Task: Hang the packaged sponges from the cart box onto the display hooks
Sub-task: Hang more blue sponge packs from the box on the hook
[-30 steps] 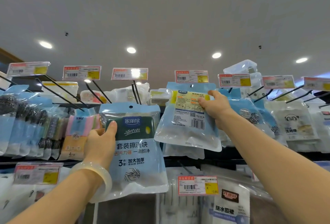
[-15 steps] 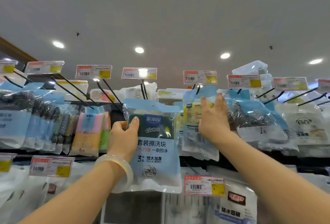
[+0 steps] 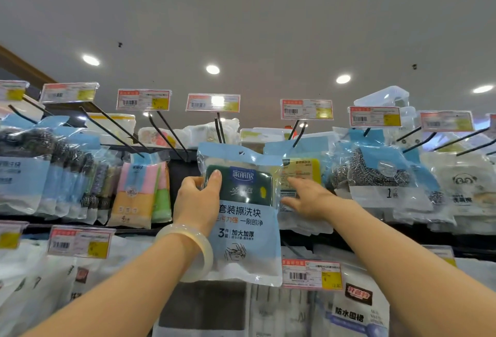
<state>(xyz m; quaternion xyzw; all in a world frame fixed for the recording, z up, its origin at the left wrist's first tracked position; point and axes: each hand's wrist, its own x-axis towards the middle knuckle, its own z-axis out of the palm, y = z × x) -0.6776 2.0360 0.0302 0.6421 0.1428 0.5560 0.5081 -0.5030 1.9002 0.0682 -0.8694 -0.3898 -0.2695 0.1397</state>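
Head view: the left hand (image 3: pixel 197 199) pinches the sponge pack (image 3: pixel 243 213) just under the hook (image 3: pixel 218 130). The right hand (image 3: pixel 306 197) lies flat and open on the hung packs (image 3: pixel 300 173). Lift the pack's hole (image 3: pixel 241 153) level with the hook tip, then push straight back.

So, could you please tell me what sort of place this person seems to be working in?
Most likely a shop's household-goods aisle. Barcoded price tags sit on the ends of black display hooks, packaged scourers hang in rows, and the left hand holds a packaged sponge up to a hook.
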